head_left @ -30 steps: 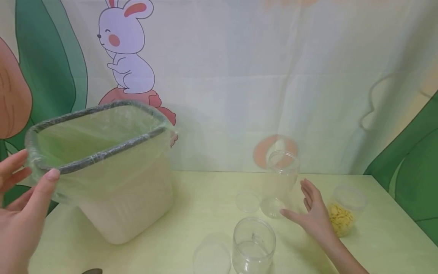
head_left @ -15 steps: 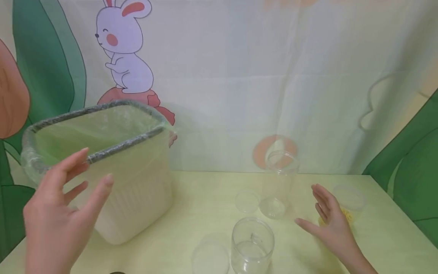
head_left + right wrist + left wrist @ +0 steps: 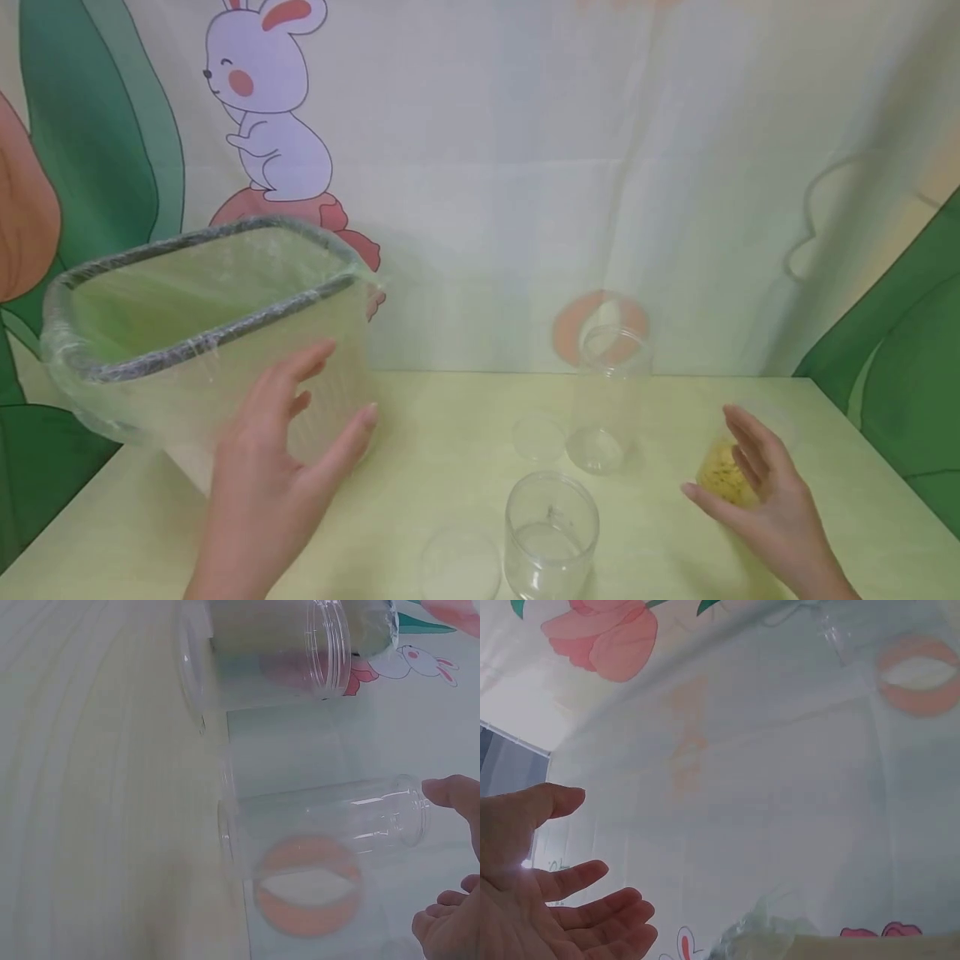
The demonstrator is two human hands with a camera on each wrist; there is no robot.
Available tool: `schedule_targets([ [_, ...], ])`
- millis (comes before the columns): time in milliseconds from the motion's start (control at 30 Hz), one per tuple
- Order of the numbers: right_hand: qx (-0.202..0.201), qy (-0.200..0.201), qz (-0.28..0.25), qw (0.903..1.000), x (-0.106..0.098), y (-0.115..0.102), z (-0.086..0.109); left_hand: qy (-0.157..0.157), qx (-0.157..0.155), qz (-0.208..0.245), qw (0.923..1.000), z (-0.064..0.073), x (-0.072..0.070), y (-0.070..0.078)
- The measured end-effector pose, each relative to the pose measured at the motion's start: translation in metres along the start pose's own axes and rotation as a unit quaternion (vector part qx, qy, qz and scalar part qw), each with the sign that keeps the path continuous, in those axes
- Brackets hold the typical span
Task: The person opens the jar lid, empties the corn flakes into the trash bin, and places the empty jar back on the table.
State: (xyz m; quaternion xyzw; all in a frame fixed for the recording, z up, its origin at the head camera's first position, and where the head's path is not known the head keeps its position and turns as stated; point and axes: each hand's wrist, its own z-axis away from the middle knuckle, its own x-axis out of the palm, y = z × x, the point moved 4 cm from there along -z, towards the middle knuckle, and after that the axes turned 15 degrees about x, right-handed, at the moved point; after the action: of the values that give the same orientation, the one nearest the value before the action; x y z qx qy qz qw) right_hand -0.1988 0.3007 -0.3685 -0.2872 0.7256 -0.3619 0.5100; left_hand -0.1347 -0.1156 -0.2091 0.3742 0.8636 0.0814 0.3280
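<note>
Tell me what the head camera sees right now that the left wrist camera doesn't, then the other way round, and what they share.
Only the head view shows the right hand, the jar of yellow pieces, the short clear jar and the pale green tabletop.

Only the left wrist view shows a greyish-blue patch at its left edge.

Both show the left hand, some of the translucent bin liner and the orange-and-white oval print on the backdrop.
</note>
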Motion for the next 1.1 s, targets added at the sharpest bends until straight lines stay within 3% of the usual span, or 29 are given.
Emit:
schedule_targets([
  [133,-0.008,0.011,0.019,0.9997,-0.006,-0.003,0.002,-0.009,0.016,0.026,0.9995,0.0,0.016,0.01],
  [300,-0.017,0.046,0.042,0.9979,-0.018,-0.017,0.011,-0.011,0.06,0.049,0.9969,0.0,0.035,0.02],
  [400,-0.018,0.063,0.029,0.9974,-0.026,-0.026,0.018,-0.017,0.085,0.062,0.9943,0.001,0.046,0.027],
  [567,0.009,0.089,0.031,0.9955,-0.035,-0.025,0.025,-0.04,0.112,0.09,0.9889,0.002,0.064,0.039],
  [700,0.044,0.085,0.033,0.9949,-0.038,-0.004,0.019,-0.056,0.119,0.119,0.9841,0.003,0.078,0.049],
  [933,0.058,0.066,0.024,0.9958,-0.043,0.063,-0.008,-0.096,0.102,0.177,0.9743,0.002,0.101,0.066],
  [1100,0.078,0.041,-0.01,0.996,-0.044,0.083,-0.017,-0.127,0.096,0.218,0.963,0.002,0.116,0.078],
])
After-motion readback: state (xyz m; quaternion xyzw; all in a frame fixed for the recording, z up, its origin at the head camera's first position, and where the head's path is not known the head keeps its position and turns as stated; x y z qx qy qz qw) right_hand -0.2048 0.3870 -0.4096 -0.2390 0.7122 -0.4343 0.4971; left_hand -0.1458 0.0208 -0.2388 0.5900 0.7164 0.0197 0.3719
